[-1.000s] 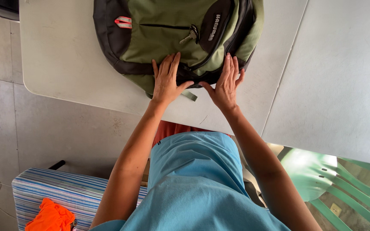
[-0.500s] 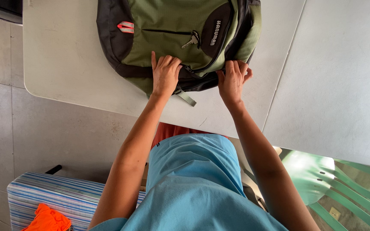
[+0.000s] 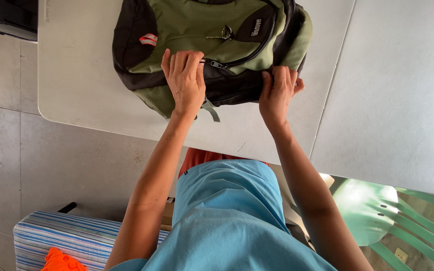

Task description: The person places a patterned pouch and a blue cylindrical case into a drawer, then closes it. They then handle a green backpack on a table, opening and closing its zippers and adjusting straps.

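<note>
- Lying flat on the white table is one green and black backpack, close to the table's near edge, with its far part cut off by the top of the frame.
- One zipper pull shows on the backpack's dark seam, and a second metal pull hangs higher up on the green front panel.
- One small red and silver patch sits on the backpack's left side.
- One grey strap end trails from the backpack's near edge onto the table.
- One left hand rests palm down on the backpack's near part, fingers extended and flat, fingertips just beside the lower zipper pull; it presses rather than grasps.
- One right hand is curled closed on the backpack's near right corner, pinching the fabric.
- Nearer than the backpack, past the table edge, is one striped cushion with one orange cloth on it.
- Right of the backpack, beyond the table, stands one green plastic chair.
</note>
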